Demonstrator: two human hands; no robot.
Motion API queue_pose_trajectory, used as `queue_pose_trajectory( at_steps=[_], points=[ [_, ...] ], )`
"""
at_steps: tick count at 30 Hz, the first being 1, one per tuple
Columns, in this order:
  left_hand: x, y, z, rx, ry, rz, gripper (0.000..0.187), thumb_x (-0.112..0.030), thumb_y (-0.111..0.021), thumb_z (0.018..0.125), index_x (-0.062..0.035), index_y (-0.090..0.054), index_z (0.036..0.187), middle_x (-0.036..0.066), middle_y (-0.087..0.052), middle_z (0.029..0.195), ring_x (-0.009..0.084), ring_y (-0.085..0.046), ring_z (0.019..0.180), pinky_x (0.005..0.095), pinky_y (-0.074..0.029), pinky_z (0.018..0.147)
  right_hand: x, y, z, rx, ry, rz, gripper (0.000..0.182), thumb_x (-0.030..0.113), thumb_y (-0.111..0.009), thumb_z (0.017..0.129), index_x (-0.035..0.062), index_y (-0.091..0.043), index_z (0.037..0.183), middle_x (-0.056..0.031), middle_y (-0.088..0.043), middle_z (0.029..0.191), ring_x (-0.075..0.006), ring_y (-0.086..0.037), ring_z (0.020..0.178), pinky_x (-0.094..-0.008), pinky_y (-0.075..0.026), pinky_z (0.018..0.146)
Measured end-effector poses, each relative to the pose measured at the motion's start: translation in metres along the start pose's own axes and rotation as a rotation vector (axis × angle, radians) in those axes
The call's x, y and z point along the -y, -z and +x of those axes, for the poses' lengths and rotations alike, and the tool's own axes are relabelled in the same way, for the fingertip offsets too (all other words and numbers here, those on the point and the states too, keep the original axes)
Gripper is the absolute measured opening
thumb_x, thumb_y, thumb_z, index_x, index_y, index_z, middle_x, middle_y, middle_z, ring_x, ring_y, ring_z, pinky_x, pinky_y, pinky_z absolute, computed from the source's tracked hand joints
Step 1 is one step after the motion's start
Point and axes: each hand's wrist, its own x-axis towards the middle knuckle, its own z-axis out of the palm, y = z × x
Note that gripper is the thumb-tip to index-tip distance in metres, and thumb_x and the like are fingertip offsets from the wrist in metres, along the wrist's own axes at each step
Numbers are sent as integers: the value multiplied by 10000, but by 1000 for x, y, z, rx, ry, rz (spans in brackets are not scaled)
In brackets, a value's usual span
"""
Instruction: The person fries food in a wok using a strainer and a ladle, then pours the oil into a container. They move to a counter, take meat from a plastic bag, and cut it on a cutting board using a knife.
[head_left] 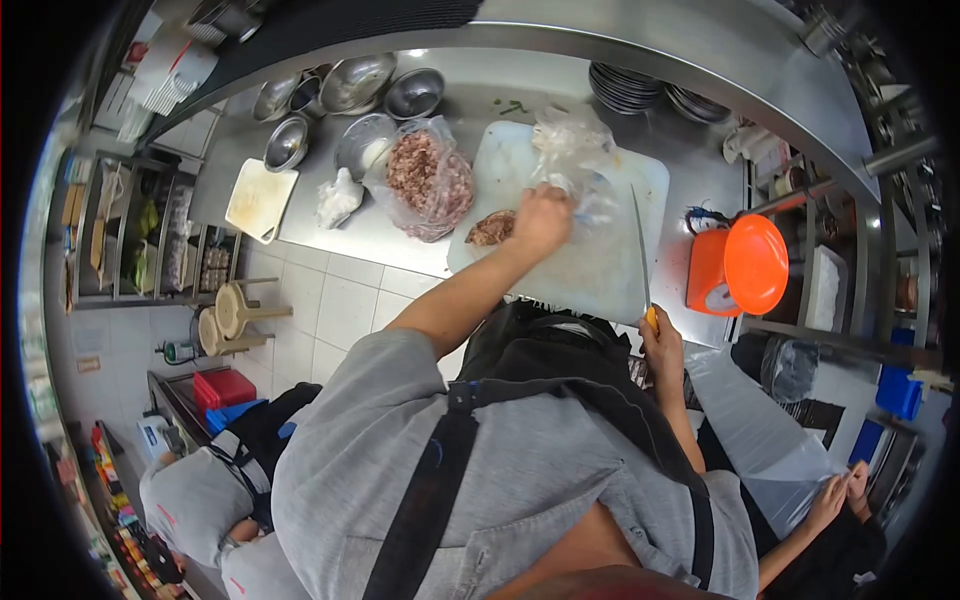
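My left hand (pixel 545 217) reaches over the white cutting board (pixel 610 265), its fingers closed on a crumpled clear plastic bag (pixel 575 145). Just left of that hand lies a small piece of brownish minced meat (pixel 491 229). Near the board's front right corner, my right hand (pixel 662 350) is closed around the yellow handle of a long knife (pixel 641 235). Its blade points away from me along the right side of the board. Left of the board rests an open clear bag of minced meat (pixel 428 180).
Metal bowls (pixel 358 85), a white tray (pixel 261 200) and a white plastic bundle (pixel 340 198) stand on the left. Dark plates (pixel 627 88) are stacked behind. An orange scale (pixel 712 270) stands right. Co-workers are nearby; one person's hands (pixel 835 495) hold plastic sheeting (pixel 765 430).
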Motion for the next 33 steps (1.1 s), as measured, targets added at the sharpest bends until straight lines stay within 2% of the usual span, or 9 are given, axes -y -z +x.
queue_pose_trajectory(
  at_steps=[3,10,14,17,19,24,28,30,33],
  points=[
    [-34,-5,6,-193,-91,-159,137,-76,-577,708,-72,-663,814,64,-640,863,268,-559,949,457,-441,793,-2,0,-3,-10,-74,32,401,256,-565,869,40,-514,1203,-279,-610,904,-399,-608,870,-421,-468,739],
    [-92,-14,55,-269,-174,-727,175,-41,-606,682,-50,-662,848,136,-637,883,316,-591,854,392,-447,847,-4,-6,-4,-20,-111,357,340,192,-531,890,16,-520,1182,-38,-554,716,-102,-486,501,-251,-409,458],
    [-80,-4,84,-247,-83,-222,284,-127,-611,697,-46,-645,968,137,-617,1063,292,-568,1001,415,-408,919,-6,-5,-2,2,-158,406,316,190,-517,902,20,-521,1168,-28,-551,723,-89,-490,494,-237,-406,447],
    [-69,-1,106,-122,232,-24,364,-174,-627,724,-59,-616,1069,145,-558,1207,295,-508,1144,413,-354,995,-11,-6,0,0,-150,445,345,196,-526,898,17,-509,1193,-42,-561,709,-98,-500,478,-245,-410,439],
    [-56,-14,127,517,83,-209,392,-216,-629,743,-62,-607,1103,159,-551,1218,307,-489,1180,392,-379,996,-9,-6,-2,0,-141,470,372,201,-535,892,11,-501,1211,-58,-574,706,-108,-511,475,-255,-418,441],
    [-79,-62,134,408,17,-94,362,-191,-614,729,-60,-631,1065,141,-618,1106,288,-597,1025,402,-497,840,-7,-5,-2,-14,-164,475,347,192,-532,896,10,-510,1190,-59,-570,702,-111,-507,457,-251,-414,437],
    [-54,-28,167,264,280,-372,278,-109,-656,667,-69,-655,942,117,-649,1015,287,-616,966,391,-508,782,-6,-2,-2,3,-175,499,347,188,-533,893,15,-511,1192,-59,-570,699,-110,-508,457,-251,-413,436],
    [-30,-3,170,315,564,-1028,246,-99,-699,667,-66,-655,906,90,-652,971,254,-622,914,412,-510,746,-6,0,-1,15,-185,473,342,182,-533,891,18,-515,1190,-58,-572,700,-108,-510,460,-254,-414,436],
    [2,-3,178,327,554,-1625,367,-187,-751,648,-45,-645,970,80,-643,970,209,-610,854,351,-505,762,-11,-1,-1,-2,-167,453,352,197,-543,888,33,-516,1199,-41,-570,696,-98,-498,467,-249,-409,436]
  ],
)
